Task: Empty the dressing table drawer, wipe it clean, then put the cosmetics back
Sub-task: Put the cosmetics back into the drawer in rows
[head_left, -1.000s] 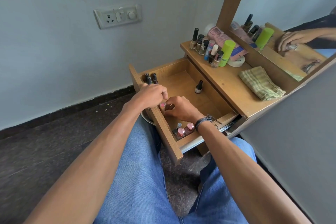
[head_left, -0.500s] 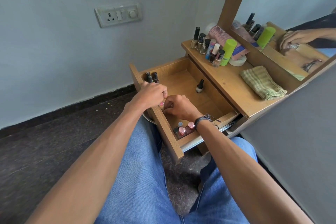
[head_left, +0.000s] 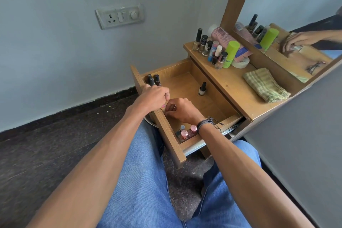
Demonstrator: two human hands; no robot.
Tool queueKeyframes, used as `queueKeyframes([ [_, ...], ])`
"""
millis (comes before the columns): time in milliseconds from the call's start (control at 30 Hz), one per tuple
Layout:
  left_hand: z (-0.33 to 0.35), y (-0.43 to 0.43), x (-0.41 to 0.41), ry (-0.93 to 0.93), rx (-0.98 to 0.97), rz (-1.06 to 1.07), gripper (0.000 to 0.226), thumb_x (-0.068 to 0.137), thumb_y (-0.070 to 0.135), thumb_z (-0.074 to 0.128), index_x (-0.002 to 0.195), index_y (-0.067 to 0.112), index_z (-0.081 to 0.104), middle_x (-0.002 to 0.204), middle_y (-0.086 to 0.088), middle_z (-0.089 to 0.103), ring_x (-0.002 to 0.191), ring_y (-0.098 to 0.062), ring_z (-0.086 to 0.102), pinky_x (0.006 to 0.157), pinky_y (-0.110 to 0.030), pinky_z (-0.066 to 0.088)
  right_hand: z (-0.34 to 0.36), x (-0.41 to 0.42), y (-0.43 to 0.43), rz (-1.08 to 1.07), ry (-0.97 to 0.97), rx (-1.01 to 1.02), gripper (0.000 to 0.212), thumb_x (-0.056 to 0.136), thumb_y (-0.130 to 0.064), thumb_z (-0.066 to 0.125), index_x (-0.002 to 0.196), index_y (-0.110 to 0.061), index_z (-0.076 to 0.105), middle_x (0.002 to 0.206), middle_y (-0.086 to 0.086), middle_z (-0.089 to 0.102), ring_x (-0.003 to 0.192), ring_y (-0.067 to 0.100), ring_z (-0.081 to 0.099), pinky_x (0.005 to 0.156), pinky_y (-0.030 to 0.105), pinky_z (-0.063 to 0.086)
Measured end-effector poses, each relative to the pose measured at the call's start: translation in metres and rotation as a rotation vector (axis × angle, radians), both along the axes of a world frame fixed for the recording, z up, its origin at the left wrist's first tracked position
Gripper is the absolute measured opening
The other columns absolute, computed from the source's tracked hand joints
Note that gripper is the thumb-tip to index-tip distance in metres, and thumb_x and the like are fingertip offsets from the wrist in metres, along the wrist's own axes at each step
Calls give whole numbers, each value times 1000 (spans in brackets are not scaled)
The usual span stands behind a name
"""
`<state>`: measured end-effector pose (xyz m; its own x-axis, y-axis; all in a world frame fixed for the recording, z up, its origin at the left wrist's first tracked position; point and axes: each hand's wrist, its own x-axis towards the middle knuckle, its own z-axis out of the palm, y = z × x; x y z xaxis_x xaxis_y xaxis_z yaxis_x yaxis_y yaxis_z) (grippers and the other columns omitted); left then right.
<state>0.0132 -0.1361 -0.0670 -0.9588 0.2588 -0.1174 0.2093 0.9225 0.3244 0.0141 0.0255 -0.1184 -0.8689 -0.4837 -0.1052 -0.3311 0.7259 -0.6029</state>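
In the drawer (head_left: pixel 172 69), left hand (head_left: pixel 154 98) still grips pink bottle (head_left: pixel 163 106); right hand (head_left: pixel 183 111) curled, hold unclear.

Drawer (head_left: pixel 166 71): open to reach from above. We log three blocks inside:
- dark bottles (head_left: pixel 153 80), far left corner;
- one small bottle (head_left: pixel 202 89), upright near the right side;
- pink-capped bottles (head_left: pixel 187 132), near corner.

The left hand (head_left: pixel 155 98) and right hand (head_left: pixel 182 110) crowd the middle of the left side. We count the bare floor between the hands and the small bottle as free.

Tabletop (head_left: pixel 227 83): bottle cluster (head_left: pixel 212 50) packs the far end, folded cloth (head_left: pixel 266 85) lies nearer, and we note a bare strip between them.
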Motion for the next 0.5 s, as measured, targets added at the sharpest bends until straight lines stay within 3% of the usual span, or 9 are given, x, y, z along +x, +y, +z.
queueKeyframes([
  [167,0,-2,2,-2,54,33,33,95,-2,45,96,25,64,107,4,69,107,-21,59,105,-43,29,0,0,6,-58,7,-18,9,89,-15,76,96,-20,76,92,-6,73,85,9,66,80,28,56],
  [267,6,1,3,-5,80,41,30,98,0,43,104,20,65,98,6,65,100,-18,53,107,-41,26,11,1,19,-190,189,-85,7,90,-15,72,92,-21,75,88,-7,73,81,10,69,81,35,60],
  [400,8,2,2,-4,130,68,29,102,10,39,107,21,66,83,4,73,96,-16,58,106,-40,27,54,-1,52,-420,483,-308,6,95,-17,67,96,-19,73,90,-11,71,78,1,65,74,17,55],
  [500,8,5,3,-4,131,77,29,104,16,38,107,21,67,70,9,67,89,-14,60,108,-41,29,80,-16,80,-700,683,-460,6,94,-19,66,97,-17,71,88,-10,70,75,4,64,70,17,53],
])
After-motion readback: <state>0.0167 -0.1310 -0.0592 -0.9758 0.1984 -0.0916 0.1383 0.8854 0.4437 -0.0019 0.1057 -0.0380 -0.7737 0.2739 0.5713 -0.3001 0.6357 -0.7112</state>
